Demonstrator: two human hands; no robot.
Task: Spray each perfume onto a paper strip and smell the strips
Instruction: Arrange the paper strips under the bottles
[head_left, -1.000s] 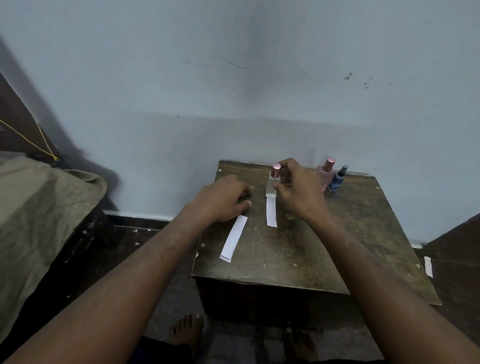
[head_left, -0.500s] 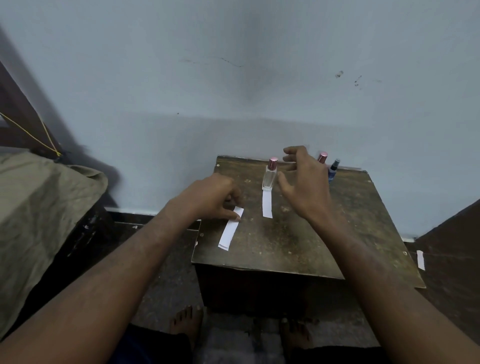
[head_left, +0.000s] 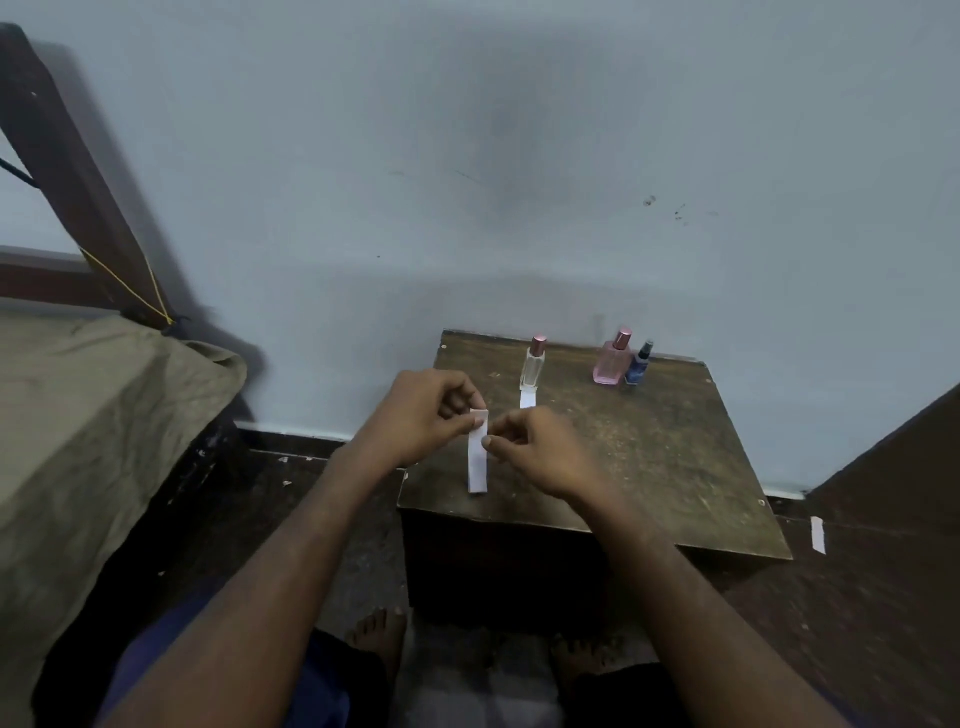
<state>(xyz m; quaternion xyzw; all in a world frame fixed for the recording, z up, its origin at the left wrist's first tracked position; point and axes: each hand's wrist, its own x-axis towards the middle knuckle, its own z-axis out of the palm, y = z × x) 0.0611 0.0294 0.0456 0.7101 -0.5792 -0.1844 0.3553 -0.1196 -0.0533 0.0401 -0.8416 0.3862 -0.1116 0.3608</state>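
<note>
The left hand (head_left: 421, 415) pinches the top end of a paper strip (head_left: 478, 457) between thumb and curled fingers. The strip hangs upright, its lower end over the near left part of the table (head_left: 675, 467); whether it touches the surface cannot be told. The right hand (head_left: 540, 452) sits just right of the strip, fingers curled, with thumb and forefinger tips at the strip's right edge. Whether they actually pinch the paper cannot be told.

A clear bottle (head_left: 533, 364) with a pink cap stands upright near the table's far edge. A second strip (head_left: 528, 399) lies flat on the table, its far end touching the base of that bottle; the right hand covers its near end. A pink bottle (head_left: 612, 359) and a small blue bottle (head_left: 639, 364) stand just beside each other, further right along the far edge, well apart from both hands.

The table stands against a pale wall (head_left: 519, 156). A bed (head_left: 93, 415) with an olive cover lies to the left. A third strip (head_left: 818, 535) lies on the dark floor (head_left: 857, 623), right of the table. Bare feet (head_left: 379, 631) show below the table's front.
</note>
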